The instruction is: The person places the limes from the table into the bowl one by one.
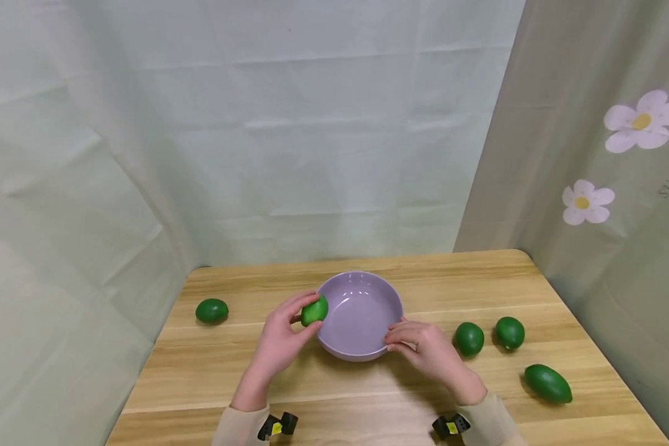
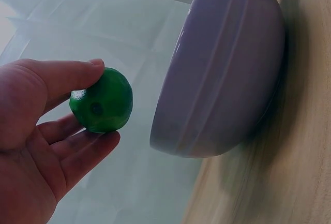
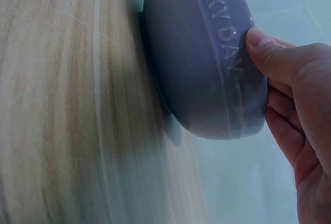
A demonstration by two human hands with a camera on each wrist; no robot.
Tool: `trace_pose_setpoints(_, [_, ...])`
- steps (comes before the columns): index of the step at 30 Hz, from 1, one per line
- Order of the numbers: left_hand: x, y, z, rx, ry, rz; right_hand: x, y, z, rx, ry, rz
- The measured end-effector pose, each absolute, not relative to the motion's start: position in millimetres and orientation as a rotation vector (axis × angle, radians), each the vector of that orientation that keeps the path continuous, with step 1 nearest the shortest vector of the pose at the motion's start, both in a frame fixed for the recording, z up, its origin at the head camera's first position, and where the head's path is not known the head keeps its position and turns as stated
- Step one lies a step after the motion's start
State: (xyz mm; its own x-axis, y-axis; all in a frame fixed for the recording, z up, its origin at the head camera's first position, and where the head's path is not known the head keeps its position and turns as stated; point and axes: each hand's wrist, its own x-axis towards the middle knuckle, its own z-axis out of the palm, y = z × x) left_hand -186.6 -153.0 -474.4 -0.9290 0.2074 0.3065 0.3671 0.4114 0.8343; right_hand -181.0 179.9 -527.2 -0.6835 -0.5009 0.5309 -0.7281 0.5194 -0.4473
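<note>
A lilac bowl [image 1: 359, 316] stands upright on the wooden table, with nothing inside it. My left hand [image 1: 280, 339] pinches a green lime [image 1: 314, 311] between thumb and fingertips, right at the bowl's left rim. In the left wrist view the lime [image 2: 106, 102] is held above table height, beside the bowl's outer wall [image 2: 217, 79]. On the opposite side, my right hand [image 1: 430, 351] grips the bowl's near right rim. The right wrist view has the thumb [image 3: 264, 43] against the rim, above raised "LUCKY DAY" lettering.
Another lime [image 1: 212, 311] lies at the table's far left. To the right of the bowl are two rounder green limes [image 1: 469, 339] and a longer green fruit [image 1: 548, 383] nearer the front. Pale curtains [image 1: 334, 136] hang behind and along both sides of the table [image 1: 368, 406].
</note>
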Motion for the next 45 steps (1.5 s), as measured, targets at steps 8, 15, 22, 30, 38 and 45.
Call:
trace_pose_setpoints(8, [-186.2, -150.9, -478.0, -0.499, -2.525, -1.55, -180.6, 180.1, -528.2, 1.016, -2.437, 0.945])
trace_pose_setpoints(15, [-187.4, -147.9, -478.7, -0.492, -2.537, -1.538, -181.3, 180.3, -527.9, 1.01, -2.45, 0.935])
trace_pose_setpoints(22, [-187.0, -143.7, -477.9, -0.535, -2.518, -1.548, -180.3, 181.3, -525.8, 1.004, -2.464, 0.943])
trace_pose_setpoints(30, [-191.3, -135.3, -477.9, -0.627, -2.533, -1.488, -179.9, 181.6, -525.8, 1.004, -2.453, 0.949])
trace_pose_setpoints(38, [-198.0, -124.7, -478.0, -0.706, -2.598, -1.411, -178.8, 180.7, -527.2, 0.999, -2.453, 0.955])
trace_pose_setpoints(45, [-204.8, -117.8, -480.3, -0.767, -2.675, -1.271, -179.0, 179.9, -527.0, 1.004, -2.457, 0.948])
